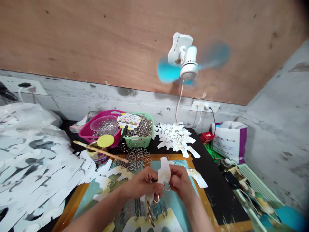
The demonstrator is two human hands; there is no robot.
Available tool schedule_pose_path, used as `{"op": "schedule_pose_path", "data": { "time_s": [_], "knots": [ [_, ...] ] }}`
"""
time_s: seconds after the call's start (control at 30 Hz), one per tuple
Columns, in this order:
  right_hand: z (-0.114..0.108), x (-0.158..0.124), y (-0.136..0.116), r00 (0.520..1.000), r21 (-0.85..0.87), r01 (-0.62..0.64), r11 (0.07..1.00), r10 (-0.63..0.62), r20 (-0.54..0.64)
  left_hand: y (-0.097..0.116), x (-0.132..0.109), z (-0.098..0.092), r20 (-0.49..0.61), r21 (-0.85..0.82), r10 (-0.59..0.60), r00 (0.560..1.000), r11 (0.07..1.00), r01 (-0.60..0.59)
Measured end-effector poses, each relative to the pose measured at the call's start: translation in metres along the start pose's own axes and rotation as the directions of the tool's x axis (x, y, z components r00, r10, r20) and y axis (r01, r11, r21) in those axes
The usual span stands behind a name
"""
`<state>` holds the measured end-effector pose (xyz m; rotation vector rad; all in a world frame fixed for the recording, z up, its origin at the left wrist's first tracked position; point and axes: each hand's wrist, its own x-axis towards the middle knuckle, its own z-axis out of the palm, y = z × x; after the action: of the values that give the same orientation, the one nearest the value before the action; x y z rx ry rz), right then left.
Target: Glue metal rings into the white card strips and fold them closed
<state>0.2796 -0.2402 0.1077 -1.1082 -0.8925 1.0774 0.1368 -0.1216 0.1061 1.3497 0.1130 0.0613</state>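
Note:
My left hand (147, 183) and my right hand (181, 182) meet over the blue work surface, both with closed fingers. Between them is a white cut-out piece (164, 170), its upper end standing up and yellowish lower down. Oval metal rings (167, 186) hang about the fingers and the lower edge of this piece. Just below, more metal rings (151, 214) lie over another white cut-out (156, 224) with yellow stains. A heap of loose oval rings (137, 158) spreads beyond my left hand. My fingers hide part of the held piece.
At left lies a big pile of white cut-outs (36, 174). Behind stand a magenta basket (84, 130) and a green basket (137, 141) of rings. A wooden stick (103, 152) lies across a can (98, 158). Ringed cut-outs (173, 137) are stacked at right, below a spinning fan (189, 69).

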Motion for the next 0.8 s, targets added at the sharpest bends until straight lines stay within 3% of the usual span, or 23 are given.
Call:
{"op": "schedule_pose_path", "data": {
  "time_s": [0.1, 0.27, 0.5, 0.7, 0.8],
  "knots": [
    [0.005, -0.002, -0.004, 0.998, -0.069, 0.021, 0.997, -0.025, -0.056, 0.006, 0.0, 0.004, 0.018, 0.071, 0.029, 0.999, 0.997, -0.03],
    [0.026, -0.008, 0.009, 0.978, 0.291, -0.106, 0.951, 0.152, -0.141, 0.007, -0.003, 0.007, 0.05, 0.128, 0.064, 0.997, 0.989, -0.07],
    [0.034, -0.009, 0.03, 0.919, 0.401, -0.109, 0.91, 0.246, -0.307, 0.001, -0.004, 0.009, 0.023, 0.106, 0.073, 0.997, 0.992, -0.075],
    [0.017, -0.003, 0.024, 0.978, 0.413, -0.089, 0.906, 0.159, -0.137, -0.001, 0.006, 0.009, -0.122, 0.046, 0.088, 0.989, 0.995, -0.083],
    [0.012, -0.007, 0.021, 0.977, 0.273, -0.004, 0.962, 0.062, -0.206, -0.004, 0.01, 0.009, -0.194, 0.082, 0.073, 0.978, 0.995, -0.058]
  ]
}}
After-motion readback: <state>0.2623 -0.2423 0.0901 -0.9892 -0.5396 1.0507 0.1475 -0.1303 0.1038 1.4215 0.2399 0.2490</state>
